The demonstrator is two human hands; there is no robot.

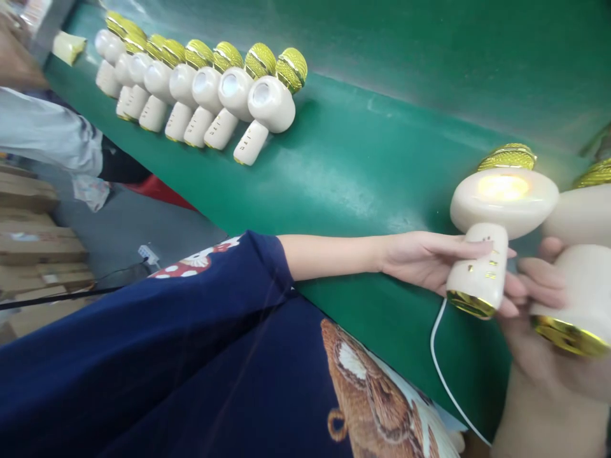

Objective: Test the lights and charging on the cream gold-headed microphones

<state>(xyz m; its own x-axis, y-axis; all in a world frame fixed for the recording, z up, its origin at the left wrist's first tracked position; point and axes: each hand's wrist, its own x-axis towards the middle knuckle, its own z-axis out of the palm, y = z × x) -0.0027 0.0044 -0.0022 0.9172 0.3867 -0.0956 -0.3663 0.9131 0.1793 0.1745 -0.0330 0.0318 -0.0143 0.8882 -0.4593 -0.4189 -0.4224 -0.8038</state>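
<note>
My left hand is closed round the handle of a cream karaoke microphone with a gold mesh head, its thumb lying on the gold buttons. A warm yellow light glows on the round body of this microphone. At the right edge, my right hand grips the handle of a second cream microphone, partly cut off by the frame. The fingers of both hands are close together between the two handles. From behind the lit microphone a white cable runs down; where it ends is hidden.
Several more cream microphones with gold heads stand in a slanting row at the back left of the green table. Beyond them lies a yellowish piece. Another person's arm is at the far left. Cardboard boxes stand on the floor.
</note>
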